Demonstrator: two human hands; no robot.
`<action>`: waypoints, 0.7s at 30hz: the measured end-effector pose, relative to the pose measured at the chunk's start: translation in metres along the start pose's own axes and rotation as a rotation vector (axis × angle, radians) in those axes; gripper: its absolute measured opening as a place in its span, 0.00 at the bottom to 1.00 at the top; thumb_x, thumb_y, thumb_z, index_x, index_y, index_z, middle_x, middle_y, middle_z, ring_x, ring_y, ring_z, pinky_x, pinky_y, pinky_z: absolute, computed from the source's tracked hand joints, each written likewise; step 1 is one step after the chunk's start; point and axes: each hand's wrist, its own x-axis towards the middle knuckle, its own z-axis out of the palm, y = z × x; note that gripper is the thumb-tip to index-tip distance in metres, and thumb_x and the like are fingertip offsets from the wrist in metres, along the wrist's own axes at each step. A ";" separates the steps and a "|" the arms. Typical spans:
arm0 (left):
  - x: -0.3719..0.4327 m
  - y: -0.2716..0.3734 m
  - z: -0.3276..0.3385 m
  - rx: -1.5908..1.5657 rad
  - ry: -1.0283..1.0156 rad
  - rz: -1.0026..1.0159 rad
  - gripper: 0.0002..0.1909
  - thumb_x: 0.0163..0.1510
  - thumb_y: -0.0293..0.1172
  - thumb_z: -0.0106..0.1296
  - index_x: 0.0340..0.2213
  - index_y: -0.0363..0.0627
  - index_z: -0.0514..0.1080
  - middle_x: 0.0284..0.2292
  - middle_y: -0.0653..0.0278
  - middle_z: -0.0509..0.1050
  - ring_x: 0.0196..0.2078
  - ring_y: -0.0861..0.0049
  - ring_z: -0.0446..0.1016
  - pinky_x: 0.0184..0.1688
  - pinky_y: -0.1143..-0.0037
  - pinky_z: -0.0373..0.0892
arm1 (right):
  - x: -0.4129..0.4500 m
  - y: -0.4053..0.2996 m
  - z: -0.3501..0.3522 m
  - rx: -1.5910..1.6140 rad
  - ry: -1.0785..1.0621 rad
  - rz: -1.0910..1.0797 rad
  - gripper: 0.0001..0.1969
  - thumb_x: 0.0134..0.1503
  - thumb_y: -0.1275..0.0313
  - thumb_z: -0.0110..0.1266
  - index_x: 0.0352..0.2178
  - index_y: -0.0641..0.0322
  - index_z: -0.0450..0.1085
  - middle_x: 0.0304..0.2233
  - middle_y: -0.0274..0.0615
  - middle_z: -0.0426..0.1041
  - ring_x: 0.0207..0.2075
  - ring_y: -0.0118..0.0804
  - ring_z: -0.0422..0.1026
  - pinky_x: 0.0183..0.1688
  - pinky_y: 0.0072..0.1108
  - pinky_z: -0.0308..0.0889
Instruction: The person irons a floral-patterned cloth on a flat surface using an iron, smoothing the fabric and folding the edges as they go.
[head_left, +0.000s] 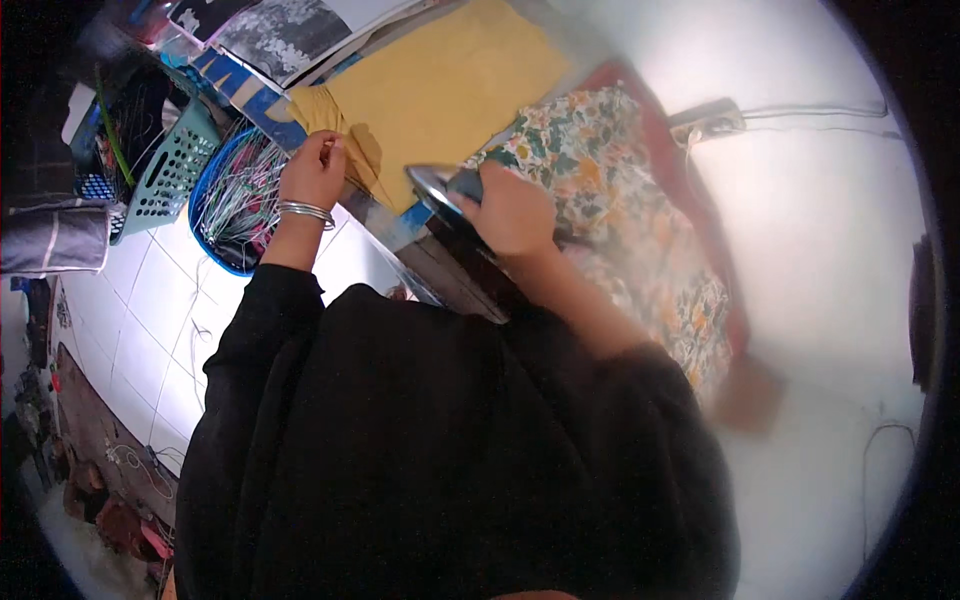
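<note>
A yellow cloth (442, 82) lies spread over a table or board in front of me, its near left part bunched into folds. My left hand (313, 169), with bangles at the wrist, is at those folds, thumb and fingers close together; whether cloth is pinched between them is hard to tell. My right hand (517, 210) grips the handle of a clothes iron (435, 191), whose metal tip is by the yellow cloth's near edge. Floral fabric (592, 165) in green, orange and white extends to the right, behind my right hand and forearm. The iron's underside is hidden.
A blue tub (196, 217) full of thin strands or wires and a green perforated plastic basket (161, 180) stand on the tiled floor at left. Printed sheets (277, 37) lie beyond the yellow cloth. A power strip (709, 120) with a cord is on the right. Folded dark cloth (56, 236) lies far left.
</note>
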 end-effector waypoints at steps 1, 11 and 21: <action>-0.002 0.000 -0.002 -0.013 0.000 -0.015 0.12 0.53 0.39 0.49 0.36 0.46 0.72 0.28 0.54 0.77 0.31 0.62 0.77 0.34 0.68 0.71 | 0.004 -0.001 -0.002 0.004 -0.043 0.053 0.22 0.49 0.51 0.55 0.34 0.59 0.67 0.28 0.51 0.74 0.32 0.54 0.73 0.33 0.39 0.67; -0.012 0.017 0.006 0.142 -0.102 0.139 0.13 0.54 0.42 0.48 0.35 0.48 0.73 0.26 0.59 0.76 0.29 0.61 0.76 0.32 0.67 0.70 | -0.073 0.056 -0.007 0.020 -0.015 0.068 0.23 0.47 0.50 0.58 0.32 0.59 0.69 0.29 0.49 0.75 0.32 0.53 0.74 0.34 0.38 0.68; -0.030 0.071 0.070 0.364 -0.306 0.311 0.13 0.46 0.46 0.53 0.32 0.55 0.74 0.39 0.67 0.69 0.46 0.66 0.67 0.45 0.61 0.60 | -0.053 0.101 -0.066 0.045 -0.146 0.422 0.25 0.44 0.46 0.57 0.36 0.53 0.72 0.33 0.49 0.75 0.37 0.49 0.74 0.39 0.36 0.68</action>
